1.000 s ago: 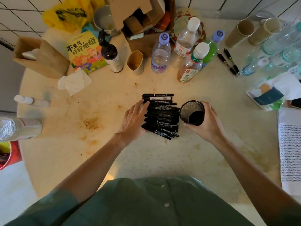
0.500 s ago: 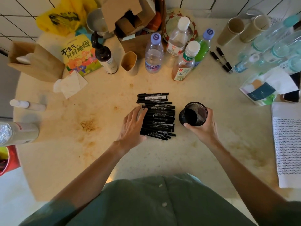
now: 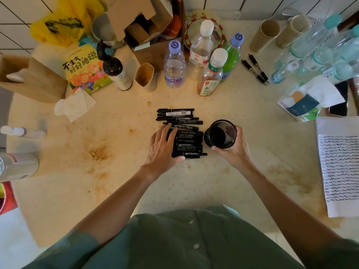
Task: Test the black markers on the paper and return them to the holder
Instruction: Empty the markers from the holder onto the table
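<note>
A pile of several black markers lies side by side at the table's middle. My left hand lies across the pile's left ends, with its fingers fairly straight on top and its thumb against the nearest marker. Just right of the pile, my right hand grips the black mesh holder, which is tilted with its mouth toward me and looks empty. The paper, covered in rows of wavy black lines, lies at the right edge.
Several plastic bottles and paper cups stand behind the markers. Two black pens lie at the back right, near a tissue pack. On the left are a pump bottle, a picture book and a crumpled tissue.
My left hand has slid from beside the markers onto their left ends, with the thumb closing in at the near edge. My right hand has kept its grip on the holder beside the pile.
</note>
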